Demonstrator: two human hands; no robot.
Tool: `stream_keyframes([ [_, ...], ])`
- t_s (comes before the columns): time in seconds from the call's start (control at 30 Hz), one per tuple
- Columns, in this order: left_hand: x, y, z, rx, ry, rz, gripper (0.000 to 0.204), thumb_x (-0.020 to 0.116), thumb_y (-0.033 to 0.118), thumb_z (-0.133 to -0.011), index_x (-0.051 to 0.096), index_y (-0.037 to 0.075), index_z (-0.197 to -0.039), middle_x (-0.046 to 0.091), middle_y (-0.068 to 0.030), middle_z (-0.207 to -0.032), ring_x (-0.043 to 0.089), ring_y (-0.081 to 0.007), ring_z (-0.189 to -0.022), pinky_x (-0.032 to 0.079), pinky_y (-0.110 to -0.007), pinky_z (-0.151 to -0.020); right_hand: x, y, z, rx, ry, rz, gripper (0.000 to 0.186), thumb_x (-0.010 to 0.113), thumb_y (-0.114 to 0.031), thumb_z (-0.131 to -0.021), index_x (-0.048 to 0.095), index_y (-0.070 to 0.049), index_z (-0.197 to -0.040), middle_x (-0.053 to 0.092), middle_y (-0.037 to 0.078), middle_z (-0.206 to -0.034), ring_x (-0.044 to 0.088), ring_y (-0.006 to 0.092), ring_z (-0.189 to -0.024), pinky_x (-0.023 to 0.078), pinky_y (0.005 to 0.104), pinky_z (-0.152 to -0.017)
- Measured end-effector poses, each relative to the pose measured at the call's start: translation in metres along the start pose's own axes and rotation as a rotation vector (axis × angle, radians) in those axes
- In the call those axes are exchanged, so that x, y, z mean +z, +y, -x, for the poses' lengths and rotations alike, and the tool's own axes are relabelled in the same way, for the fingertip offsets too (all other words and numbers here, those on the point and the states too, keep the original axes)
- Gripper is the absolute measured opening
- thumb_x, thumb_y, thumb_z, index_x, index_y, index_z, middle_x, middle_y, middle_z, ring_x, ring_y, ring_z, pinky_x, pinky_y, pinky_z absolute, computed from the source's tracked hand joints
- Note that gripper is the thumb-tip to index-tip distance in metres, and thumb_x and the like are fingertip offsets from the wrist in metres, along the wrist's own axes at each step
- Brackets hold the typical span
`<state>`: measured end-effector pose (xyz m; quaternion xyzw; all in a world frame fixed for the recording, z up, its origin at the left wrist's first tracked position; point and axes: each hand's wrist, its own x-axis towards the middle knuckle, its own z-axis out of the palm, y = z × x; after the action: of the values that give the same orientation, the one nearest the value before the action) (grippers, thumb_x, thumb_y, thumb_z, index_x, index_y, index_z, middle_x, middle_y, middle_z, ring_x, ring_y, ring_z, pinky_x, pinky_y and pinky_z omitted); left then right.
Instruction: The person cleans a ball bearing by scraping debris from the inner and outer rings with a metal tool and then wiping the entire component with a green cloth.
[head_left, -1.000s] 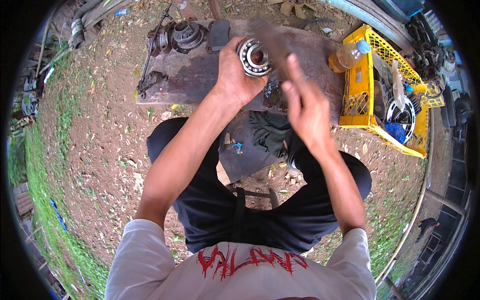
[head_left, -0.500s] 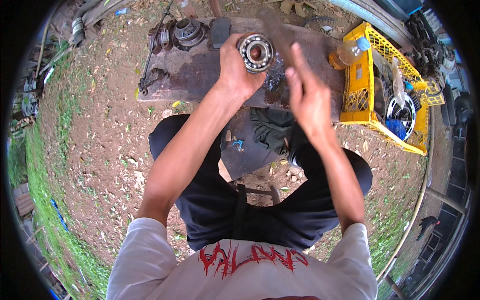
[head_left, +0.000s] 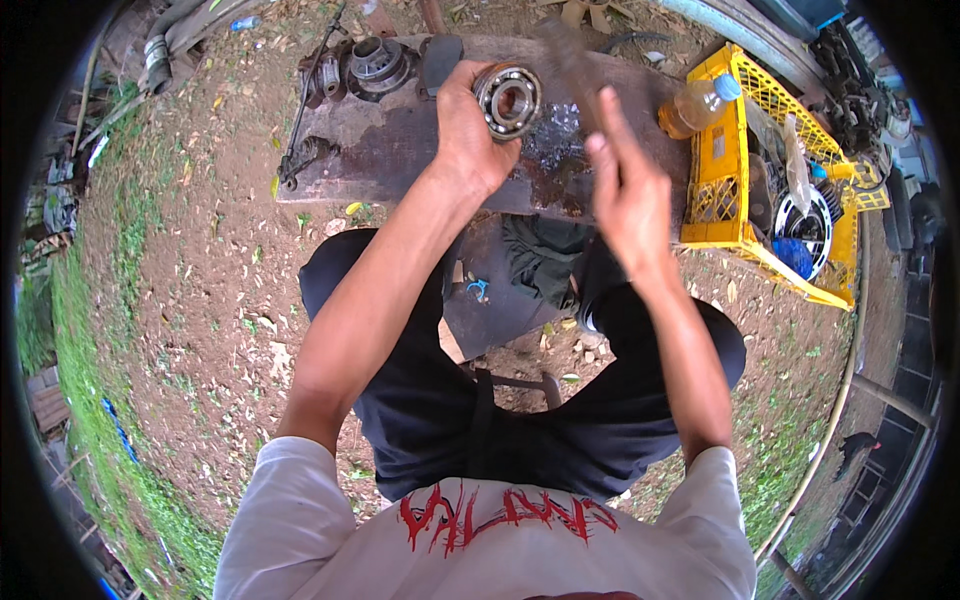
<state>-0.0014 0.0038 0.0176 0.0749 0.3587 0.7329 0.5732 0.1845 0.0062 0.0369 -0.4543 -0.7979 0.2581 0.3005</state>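
In my left hand (head_left: 468, 128) is a round steel ball bearing (head_left: 509, 101), gripped by its outer side above the wooden board. Its ring of balls faces up, and the centre hole shows. My right hand (head_left: 630, 190) is closed round a long brown tool (head_left: 572, 70), which motion smears so that its kind cannot be made out. The tool slants away to the upper left, just right of the bearing and apart from it. Under them, the dark board (head_left: 400, 150) bears a wet patch (head_left: 562, 140) with whitish specks.
A greasy metal hub part (head_left: 375, 66) and other metal pieces stand at the board's far left, beside a thin rod (head_left: 305, 110). To the right, a bottle (head_left: 697, 106) of amber liquid leans by a yellow crate (head_left: 735, 190) of parts. Dark cloth (head_left: 545, 255) lies between my knees.
My right hand and the brown tool have shifted a little right, away from the bearing. My left hand has tilted the bearing and moved it slightly left, uncovering more of the wet patch.
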Motion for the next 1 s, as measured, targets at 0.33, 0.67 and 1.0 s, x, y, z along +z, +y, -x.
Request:
stream_keyframes([
  [0.33, 0.011, 0.000, 0.013, 0.113, 0.111, -0.083, 0.035, 0.040, 0.031, -0.093, 0.062, 0.003, -0.096, 0.069, -0.0128, -0.095, 0.065, -0.0222, -0.089, 0.052, -0.034, -0.082, 0.006, 0.008, 0.002, -0.190, 0.142, -0.038, 0.050, 0.057, -0.020, -0.097, 0.044, -0.021, -0.146, 0.068, 0.021, -0.081, 0.067, 0.0317, -0.067, 0.057, 0.0426, -0.064],
  [0.67, 0.011, -0.003, 0.012, 0.164, 0.113, -0.093, 0.035, 0.042, 0.038, -0.093, 0.061, 0.008, -0.092, 0.069, -0.0087, -0.093, 0.064, -0.0194, -0.087, 0.051, -0.033, -0.078, 0.011, 0.007, 0.013, -0.265, 0.083, -0.012, 0.051, 0.060, -0.022, -0.096, 0.045, -0.023, -0.145, 0.066, 0.020, -0.076, 0.068, 0.0315, -0.065, 0.057, 0.0431, -0.060],
  [1.0, 0.007, 0.009, 0.017, 0.029, 0.032, -0.029, 0.045, 0.037, 0.044, -0.096, 0.061, 0.006, -0.097, 0.067, -0.0106, -0.091, 0.065, -0.0231, -0.089, 0.053, -0.036, -0.081, 0.006, 0.019, 0.000, -0.177, 0.171, -0.014, 0.052, 0.060, -0.022, -0.096, 0.045, -0.026, -0.145, 0.064, 0.019, -0.075, 0.065, 0.0293, -0.062, 0.054, 0.0440, -0.059],
])
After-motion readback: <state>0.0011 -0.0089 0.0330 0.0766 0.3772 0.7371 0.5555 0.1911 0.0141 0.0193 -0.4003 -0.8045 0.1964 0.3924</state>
